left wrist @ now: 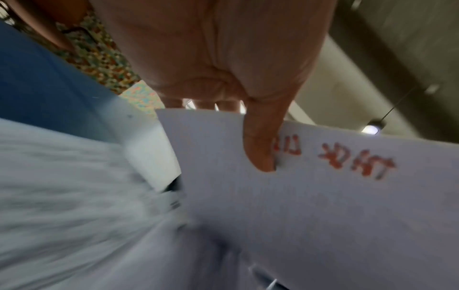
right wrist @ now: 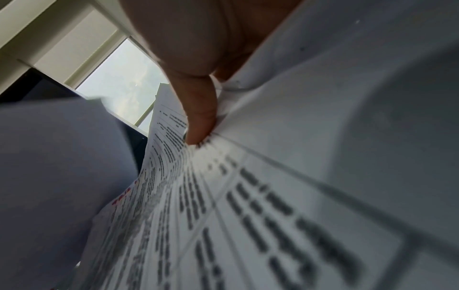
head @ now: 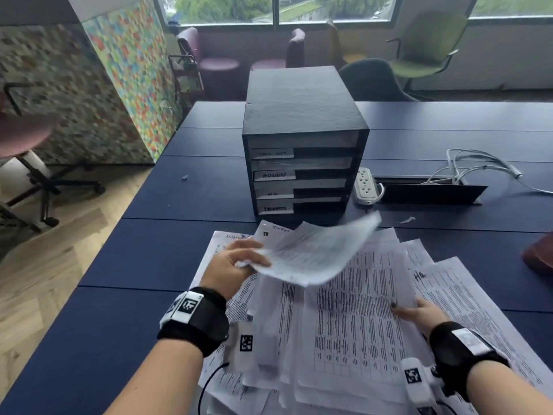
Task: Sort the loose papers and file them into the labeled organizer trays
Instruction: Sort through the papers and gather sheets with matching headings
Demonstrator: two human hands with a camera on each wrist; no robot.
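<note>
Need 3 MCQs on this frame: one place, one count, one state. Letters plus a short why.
1. Where is the organizer relative to the loose papers?
A. behind them, farther from the person
B. left of them
C. on top of them

2. How many labeled trays show on its front?
A. two
B. four
C. six

3. What is the left hand doing?
A. resting flat on the table
B. pinching a lifted sheet
C. pulling a tray out

Key: 1 A, it stands beyond the pile on the table; 2 B, four white labels stacked; 3 B, thumb and fingers clamp the sheet's edge above the pile.
</note>
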